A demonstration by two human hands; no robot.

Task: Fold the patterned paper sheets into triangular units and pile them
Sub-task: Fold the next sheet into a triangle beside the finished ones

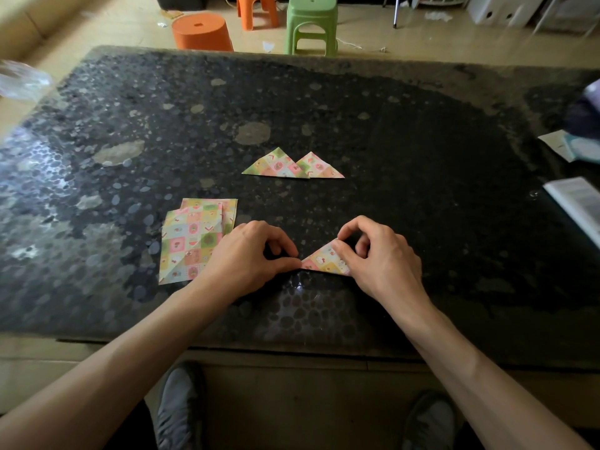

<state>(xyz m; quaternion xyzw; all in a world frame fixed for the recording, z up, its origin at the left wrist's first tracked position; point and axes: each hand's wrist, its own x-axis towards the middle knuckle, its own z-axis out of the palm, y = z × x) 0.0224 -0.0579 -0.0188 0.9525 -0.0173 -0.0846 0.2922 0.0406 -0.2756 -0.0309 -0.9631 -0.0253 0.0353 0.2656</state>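
Bare forearms reach in over the near edge of the bench [422, 157], and both hands rest on one paper triangle [324, 262].
Dark and speckled, the bench carries everything. A loose stack of patterned square sheets [191, 238] lies flat at front left, its right edge hidden under the left hand [253, 254]. Two finished triangles [277, 165] sit further back near the middle, the left one overlapping the other's corner, well apart from the stack. The paper triangle lies flat between the hands: left fingers [292, 263] curl and pinch its left corner, while the right hand [383, 261] covers its right half, fingers [344, 251] curled and pressing near the top point.
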